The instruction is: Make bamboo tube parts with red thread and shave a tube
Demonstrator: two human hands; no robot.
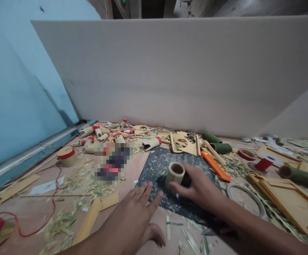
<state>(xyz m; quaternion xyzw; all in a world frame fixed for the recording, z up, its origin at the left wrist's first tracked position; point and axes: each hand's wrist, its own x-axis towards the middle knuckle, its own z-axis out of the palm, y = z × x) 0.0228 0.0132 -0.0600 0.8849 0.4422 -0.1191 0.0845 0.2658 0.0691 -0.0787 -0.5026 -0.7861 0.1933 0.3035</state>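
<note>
- Your right hand [200,189] is gripping a bamboo tube [171,177], which is standing roughly upright on the dark mat [154,163].
- Your left hand [136,210] is holding nothing, its fingers spreading over the mat's edge.
- Red-banded pieces [151,143] are lying beyond, seemingly finished; your tube is showing no band, so it is probably lagging behind them.

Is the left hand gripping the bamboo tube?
No, the right hand grips the bamboo tube; the left hand is spread open beside it.
</note>
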